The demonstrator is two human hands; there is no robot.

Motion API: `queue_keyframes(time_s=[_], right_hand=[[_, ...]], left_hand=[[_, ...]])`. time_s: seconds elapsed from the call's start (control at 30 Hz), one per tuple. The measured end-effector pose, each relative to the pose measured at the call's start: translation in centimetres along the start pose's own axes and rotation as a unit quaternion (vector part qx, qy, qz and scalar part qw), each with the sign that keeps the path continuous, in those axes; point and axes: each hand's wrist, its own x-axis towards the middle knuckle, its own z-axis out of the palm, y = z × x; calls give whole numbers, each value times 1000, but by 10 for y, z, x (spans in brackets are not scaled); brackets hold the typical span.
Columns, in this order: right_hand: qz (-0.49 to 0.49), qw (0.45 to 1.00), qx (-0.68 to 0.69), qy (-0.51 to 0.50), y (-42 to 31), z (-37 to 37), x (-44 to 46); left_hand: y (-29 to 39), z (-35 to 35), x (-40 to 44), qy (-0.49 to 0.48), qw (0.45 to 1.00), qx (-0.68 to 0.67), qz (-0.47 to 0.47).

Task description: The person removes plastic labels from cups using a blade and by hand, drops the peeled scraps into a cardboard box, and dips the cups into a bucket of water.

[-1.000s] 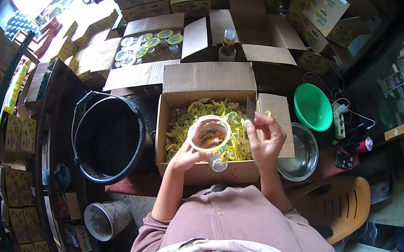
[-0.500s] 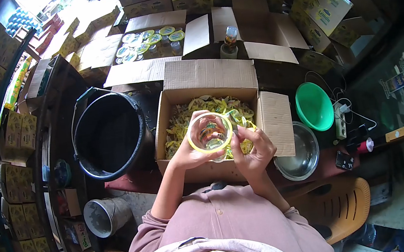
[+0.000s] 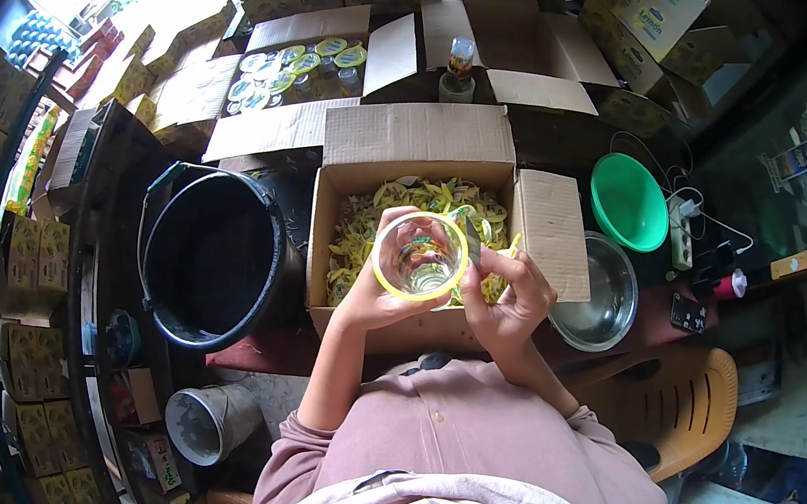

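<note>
My left hand point(image 3: 375, 294) is wrapped round a clear plastic cup point(image 3: 429, 271) with a yellow rim, its open mouth tilted towards me. Pinched in my right hand point(image 3: 511, 305) is a small dark blade point(image 3: 473, 240), close against the right side of the rim. A thin yellow strip point(image 3: 515, 243) shows by the right fingertips; whether it is joined to the rim I cannot tell. Both hands are over the near side of an open cardboard box point(image 3: 417, 136) full of yellow shavings point(image 3: 359, 219). The cup and hands hide part of the shavings.
A large black bucket point(image 3: 276, 202) stands left of the box. To the right are a green bowl point(image 3: 627, 204) and a clear basin point(image 3: 603, 303). Behind, another carton point(image 3: 273, 130) holds several lidded cups point(image 3: 300, 65), beside a glass jar point(image 3: 457, 86).
The blade stands out more beside the rim, and the yellow strip by my right fingers has shifted right. My left hand keeps its hold on the cup. The view has tilted slightly.
</note>
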Motion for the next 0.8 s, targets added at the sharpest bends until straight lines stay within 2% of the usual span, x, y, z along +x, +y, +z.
queue_keyframes(time_s=[0.33, 0.53, 0.63, 0.8], right_hand=[[-14, 999, 17, 35, -1, -1, -1], [-43, 999, 12, 26, -2, -1, 0], [-49, 998, 8, 32, -1, -1, -1], [-52, 997, 19, 49, -1, 0, -2]], left_hand=[[-7, -3, 0, -13, 998, 34, 50], [-10, 0, 0, 0, 998, -14, 56], [-9, -2, 0, -11, 996, 44, 72], [-7, 0, 1, -12, 997, 37, 68]])
